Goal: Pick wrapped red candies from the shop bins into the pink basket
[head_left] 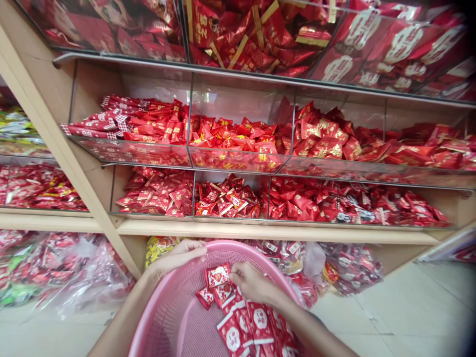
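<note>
A pink plastic basket [156,317] with perforated sides sits below me, in front of the shelf. My left hand [182,255] is closed over its far left rim. Inside the basket, my right hand [249,281] has its fingers curled and pinches the edge of a red-and-white candy packet [217,275]. A few similar packets lie just under and beside that one. More red packets with white round labels [260,320] are piled at the basket's right side, partly hidden by my right forearm.
A wooden shelf [275,231] with clear-walled bins rises ahead, holding many red packets [238,136]. Under it lie a yellow bag [159,248] and clear bags of packets [353,270]. Further plastic bags [70,267] rest at left. Pale floor tiles [401,307] show at right.
</note>
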Available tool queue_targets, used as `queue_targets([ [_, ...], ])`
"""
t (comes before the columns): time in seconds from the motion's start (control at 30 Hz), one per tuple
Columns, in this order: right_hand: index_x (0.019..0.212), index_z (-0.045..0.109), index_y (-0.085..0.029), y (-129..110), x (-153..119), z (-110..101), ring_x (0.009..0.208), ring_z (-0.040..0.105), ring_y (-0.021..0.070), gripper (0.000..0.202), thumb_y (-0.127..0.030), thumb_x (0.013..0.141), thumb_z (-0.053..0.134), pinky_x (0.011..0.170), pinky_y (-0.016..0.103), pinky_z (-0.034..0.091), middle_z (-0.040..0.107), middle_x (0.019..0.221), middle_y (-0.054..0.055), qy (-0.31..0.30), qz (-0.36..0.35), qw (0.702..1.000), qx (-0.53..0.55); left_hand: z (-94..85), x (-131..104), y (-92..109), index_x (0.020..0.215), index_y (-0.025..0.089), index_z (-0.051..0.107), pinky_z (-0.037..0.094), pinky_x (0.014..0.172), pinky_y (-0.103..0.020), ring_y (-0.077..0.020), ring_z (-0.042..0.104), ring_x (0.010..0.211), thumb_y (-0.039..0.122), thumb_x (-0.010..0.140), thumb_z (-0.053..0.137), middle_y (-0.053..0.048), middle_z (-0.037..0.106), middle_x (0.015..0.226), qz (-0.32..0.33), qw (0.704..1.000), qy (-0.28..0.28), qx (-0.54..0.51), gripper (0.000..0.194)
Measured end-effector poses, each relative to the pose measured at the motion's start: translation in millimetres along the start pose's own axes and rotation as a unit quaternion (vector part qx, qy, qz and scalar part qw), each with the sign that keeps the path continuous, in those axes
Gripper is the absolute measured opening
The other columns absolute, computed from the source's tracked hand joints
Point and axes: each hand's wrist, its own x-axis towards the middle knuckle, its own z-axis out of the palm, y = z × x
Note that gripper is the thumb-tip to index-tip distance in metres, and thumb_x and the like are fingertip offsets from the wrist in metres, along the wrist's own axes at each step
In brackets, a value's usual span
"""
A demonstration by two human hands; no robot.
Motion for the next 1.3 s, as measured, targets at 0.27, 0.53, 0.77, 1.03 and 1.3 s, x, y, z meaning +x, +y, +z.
queue_targets([
  [0.27, 0.052, 0.054, -0.017, -10, 7, 13, 0.059, 0.049, 0.0125, 0.025, -0.011, 0.076, 0.05, 0.055, 0.023, 0.028, 0.057, 0.059, 0.001, 0.042, 0.019, 0.993, -0.107, 1.2, -4, 11, 0.065, 0.015, 0.061, 0.037, 0.068, -0.024, -0.0147, 0.05, 0.068, 0.055, 0.076, 0.053, 0.001, 0.058, 0.066, -0.009, 1.0, 0.002, -0.013, 0.042],
  [0.53, 0.054, 0.057, -0.018, -29, 8, -15, 0.05, 0.047, 0.0131, 0.029, -0.019, 0.081, 0.046, 0.051, 0.026, 0.024, 0.057, 0.054, 0.003, 0.116, -0.017, 0.982, -0.15, 0.7, -2, 3, 0.068, 0.015, 0.062, 0.037, 0.067, -0.023, -0.0138, 0.05, 0.068, 0.049, 0.081, 0.051, 0.001, 0.057, 0.067, 0.007, 1.0, -0.006, 0.002, 0.038],
  [0.77, 0.068, 0.062, -0.019, -47, 22, -79, 0.067, 0.057, 0.0156, 0.024, -0.027, 0.084, 0.046, 0.062, 0.024, 0.035, 0.063, 0.072, 0.004, 0.235, -0.05, 0.957, -0.161, 1.9, -2, 3, 0.066, 0.015, 0.061, 0.037, 0.068, -0.022, -0.0139, 0.049, 0.071, 0.049, 0.079, 0.053, 0.0, 0.059, 0.072, 0.015, 1.0, -0.003, -0.018, 0.037],
  [1.03, 0.104, 0.059, -0.02, -57, 62, -106, 0.086, 0.06, 0.0186, 0.023, -0.025, 0.085, 0.047, 0.068, 0.026, 0.038, 0.058, 0.101, 0.008, 0.265, 0.003, 0.913, -0.31, 2.6, -2, 6, 0.066, 0.015, 0.063, 0.037, 0.067, -0.022, -0.0128, 0.049, 0.068, 0.048, 0.078, 0.055, 0.001, 0.058, 0.067, 0.02, 0.999, -0.012, -0.03, 0.036],
  [1.3, 0.098, 0.06, -0.016, -63, 84, -101, 0.083, 0.062, 0.0238, 0.028, -0.037, 0.086, 0.047, 0.061, 0.03, 0.039, 0.053, 0.105, 0.012, 0.225, 0.081, 0.896, -0.375, -0.5, -4, -2, 0.067, 0.015, 0.061, 0.037, 0.066, -0.022, -0.0122, 0.048, 0.066, 0.047, 0.081, 0.052, 0.001, 0.057, 0.067, 0.035, 0.999, -0.018, -0.026, 0.037],
])
